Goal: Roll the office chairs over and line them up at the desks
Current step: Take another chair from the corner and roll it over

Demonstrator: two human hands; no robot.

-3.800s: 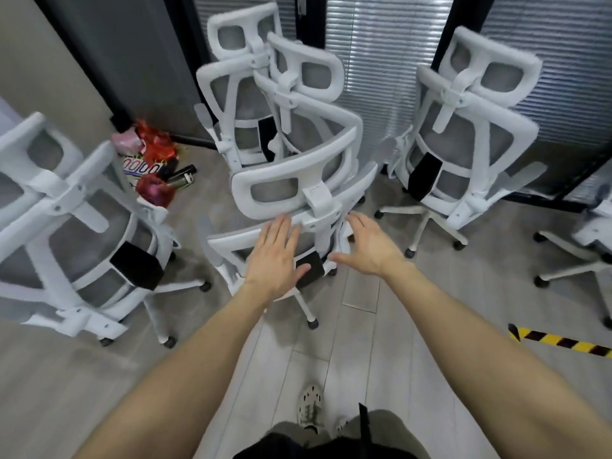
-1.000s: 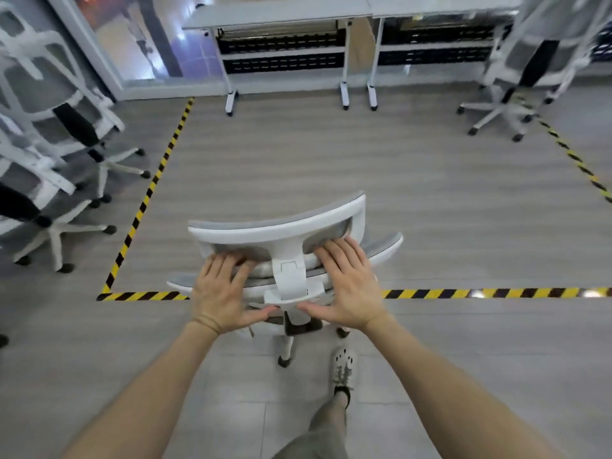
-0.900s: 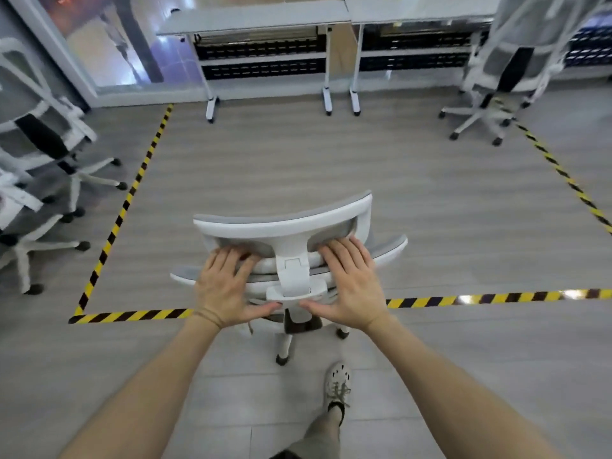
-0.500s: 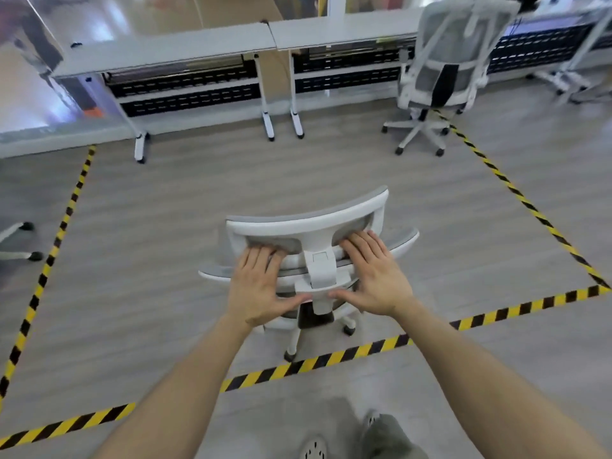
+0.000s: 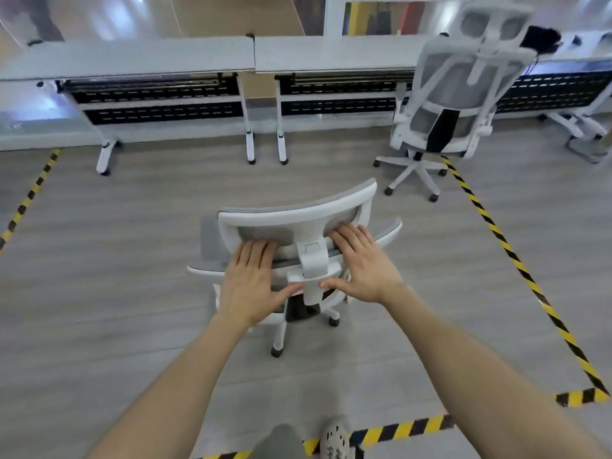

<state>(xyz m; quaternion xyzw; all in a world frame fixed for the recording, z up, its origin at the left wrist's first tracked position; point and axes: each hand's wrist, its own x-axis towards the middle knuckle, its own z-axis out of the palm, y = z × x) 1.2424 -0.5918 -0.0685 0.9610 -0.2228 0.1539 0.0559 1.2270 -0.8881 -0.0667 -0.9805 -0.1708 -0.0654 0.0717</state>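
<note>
A white office chair [image 5: 298, 220] with grey mesh stands on its casters in the middle of the floor, its back toward me. My left hand [image 5: 251, 283] lies flat on the top of the backrest left of the headrest post, fingers straight. My right hand [image 5: 361, 263] presses the same edge right of the post, thumb against the post. Two white desks stand ahead: the left desk [image 5: 132, 61] and the middle desk [image 5: 331, 54]. A second white chair [image 5: 450, 104] stands at the right end of the middle desk.
Yellow-black floor tape [image 5: 516, 260] runs along the right, crosses below near my shoe [image 5: 336, 440], and another strip [image 5: 29, 197] lies at the left. Desk legs [image 5: 250, 140] stand ahead. More white furniture legs [image 5: 583, 127] sit at far right.
I have rolled the chair across the tape line and nearer to the desks. The desks and the second chair now look larger and closer. Both hands kept their place on the backrest.
</note>
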